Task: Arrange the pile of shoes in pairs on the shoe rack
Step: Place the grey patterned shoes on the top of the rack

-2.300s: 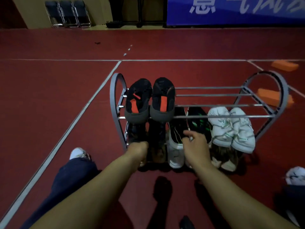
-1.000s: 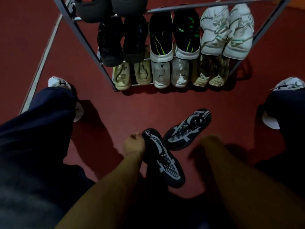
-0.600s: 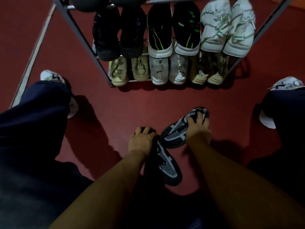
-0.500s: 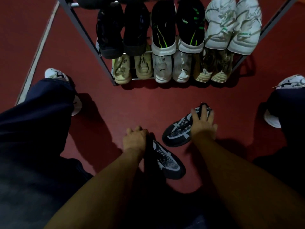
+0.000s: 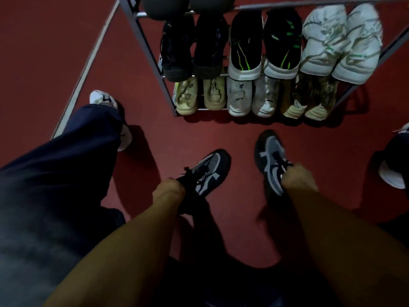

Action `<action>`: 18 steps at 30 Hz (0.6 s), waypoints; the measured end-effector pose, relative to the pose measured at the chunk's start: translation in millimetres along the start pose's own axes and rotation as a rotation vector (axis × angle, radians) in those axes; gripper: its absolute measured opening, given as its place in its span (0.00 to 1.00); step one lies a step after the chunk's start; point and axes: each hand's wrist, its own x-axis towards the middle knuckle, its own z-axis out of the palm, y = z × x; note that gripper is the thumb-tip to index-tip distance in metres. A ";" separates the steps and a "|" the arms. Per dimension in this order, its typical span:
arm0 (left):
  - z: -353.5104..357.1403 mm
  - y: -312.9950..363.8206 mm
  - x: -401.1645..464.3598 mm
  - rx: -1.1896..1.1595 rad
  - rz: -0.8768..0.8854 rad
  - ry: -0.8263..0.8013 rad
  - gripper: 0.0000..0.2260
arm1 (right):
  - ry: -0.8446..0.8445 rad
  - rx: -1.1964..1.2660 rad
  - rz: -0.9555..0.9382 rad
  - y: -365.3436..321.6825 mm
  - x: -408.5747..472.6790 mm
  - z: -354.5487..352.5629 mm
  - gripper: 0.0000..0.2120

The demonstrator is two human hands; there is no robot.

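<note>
1. Left hand (image 5: 169,189) – closed around the heel end of a dark navy mesh trainer with grey-white panels (image 5: 204,173); fingers are hidden behind the shoe and wrist, so the exact grip cannot be read.
2. Right hand (image 5: 297,178) – fisted on the heel of the matching dark navy and grey mesh trainer (image 5: 270,160); the hand is motion-blurred, finger placement unclear.
3. Both forearms reach forward and down from the lower edge of the view, wrists bent downward, hands well apart.
4. Left-hand trainer: long axis runs diagonally, toe pointing up and right toward the rack, upper facing the camera. Its heel is covered by the hand.
5. Right-hand trainer: long axis close to vertical in the view, toe toward the rack, tilted slightly left. Whether either shoe touches the red floor (image 5: 239,134) cannot be told.
6. Both trainers sit in front of the grey metal tube shoe rack (image 5: 152,60), near it but apart.
7. Rack, middle shelf: black pair (image 5: 194,45), black pair with green stripes and white toes (image 5: 263,43), white pair (image 5: 340,43).
8. Bottom shelf: three pale pairs, partly hidden under the shelf above.
9. Top shelf cut off by the frame edge; only two dark toe caps show.
</note>
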 end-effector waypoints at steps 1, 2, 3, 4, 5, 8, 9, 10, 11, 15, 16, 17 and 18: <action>-2.3 7.3 -2.8 0.043 0.074 -0.013 0.17 | -0.008 0.157 0.045 -0.1 -1.8 -2.7 0.17; 1.6 15.3 -5.8 0.085 0.159 -0.024 0.16 | 0.018 0.279 0.073 -1.2 -5.8 -4.5 0.17; 7.3 26.8 -11.6 0.098 0.249 -0.054 0.16 | 0.081 0.377 0.095 -4.0 -11.4 -7.3 0.17; 16.8 38.1 -15.7 0.069 0.340 -0.108 0.16 | 0.148 0.476 0.111 -7.2 -17.4 -9.6 0.17; 28.9 49.3 -23.7 0.004 0.414 -0.194 0.16 | 0.203 0.576 0.115 -11.0 -24.8 -11.9 0.17; 66.0 71.8 -55.3 -0.286 0.544 -0.469 0.15 | 0.333 0.798 0.004 -24.0 -39.8 -18.0 0.15; 75.4 72.9 -62.8 -0.423 0.517 -0.595 0.13 | 0.338 0.818 -0.049 -29.8 -42.4 -20.5 0.14; 83.2 71.1 -62.2 -0.538 0.454 -0.707 0.12 | 0.313 0.822 -0.104 -36.3 -44.3 -22.1 0.14; 84.0 69.5 -60.8 -0.624 0.365 -0.806 0.12 | 0.264 0.815 -0.153 -43.8 -46.3 -24.5 0.14; 68.8 56.7 -11.6 -1.066 0.057 -0.629 0.19 | -0.101 0.754 -0.283 -65.4 -49.2 -5.8 0.16; 61.5 52.0 3.3 -1.044 0.059 -0.464 0.20 | -0.159 0.693 -0.303 -65.3 -52.8 1.4 0.17; 55.8 45.0 15.9 -0.925 0.064 -0.305 0.22 | -0.164 0.579 -0.330 -61.9 -57.2 6.5 0.18; 54.9 38.2 26.0 -0.787 0.066 -0.200 0.25 | -0.118 0.456 -0.344 -55.9 -58.9 10.6 0.19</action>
